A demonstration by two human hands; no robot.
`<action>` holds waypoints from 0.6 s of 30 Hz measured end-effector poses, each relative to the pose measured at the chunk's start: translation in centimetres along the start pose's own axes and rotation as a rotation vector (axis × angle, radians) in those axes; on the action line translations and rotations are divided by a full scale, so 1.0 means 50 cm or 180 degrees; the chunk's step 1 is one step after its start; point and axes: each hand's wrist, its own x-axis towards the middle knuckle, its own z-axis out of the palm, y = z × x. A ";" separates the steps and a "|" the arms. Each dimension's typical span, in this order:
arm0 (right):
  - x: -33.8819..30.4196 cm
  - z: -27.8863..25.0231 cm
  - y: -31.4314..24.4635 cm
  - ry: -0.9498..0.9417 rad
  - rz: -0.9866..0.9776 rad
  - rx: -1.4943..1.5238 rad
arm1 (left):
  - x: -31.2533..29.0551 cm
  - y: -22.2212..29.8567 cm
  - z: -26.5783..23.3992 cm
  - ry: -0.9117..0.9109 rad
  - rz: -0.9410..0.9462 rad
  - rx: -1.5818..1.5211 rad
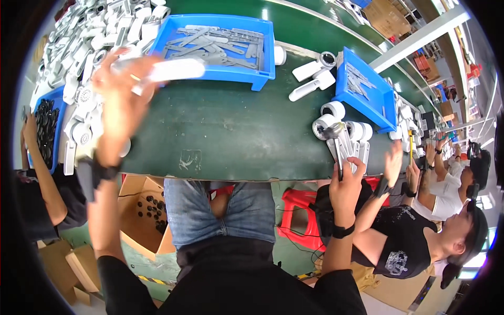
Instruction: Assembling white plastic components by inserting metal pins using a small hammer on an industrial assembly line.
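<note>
Here's the left hand (122, 86), blurring up at the far left, and it's carrying a long, rounded white plastic piece (181, 69) whose long axis is running sideways, its free end pointing toward the right hand's side. The right hand (346, 184) is sitting well apart, lower and across the dark green desk (236, 126), so the left is plainly the nearer one. The left fingers appear to be closing around the piece's near end, though the blur is hiding their exact grip. The right fingers are wrapping firmly about the handle of a slim metal-headed hammer (337, 143), its head pointing away from the body. Just beyond that hand, white round-ended plastic parts (332, 110) are clustering; right of the left hand, a blue plastic tray (239, 76) is holding flat grey strips (210, 48).
</note>
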 end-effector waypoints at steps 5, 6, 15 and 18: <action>0.000 0.024 0.062 0.0076 0.0161 -0.0383 | 0.010 -0.330 0.071 -0.0034 -0.0927 0.1012; -0.004 0.021 0.069 0.0059 0.0223 -0.0306 | -0.006 -0.382 0.096 -0.0071 -0.0754 0.1055; 0.014 0.035 0.085 -0.0051 -0.0388 0.0044 | 0.003 -0.374 0.166 -0.0140 -0.0417 0.0931; 0.021 0.033 0.054 -0.0180 -0.0556 0.0623 | 0.079 -0.241 0.228 -0.0797 -0.0427 -0.0575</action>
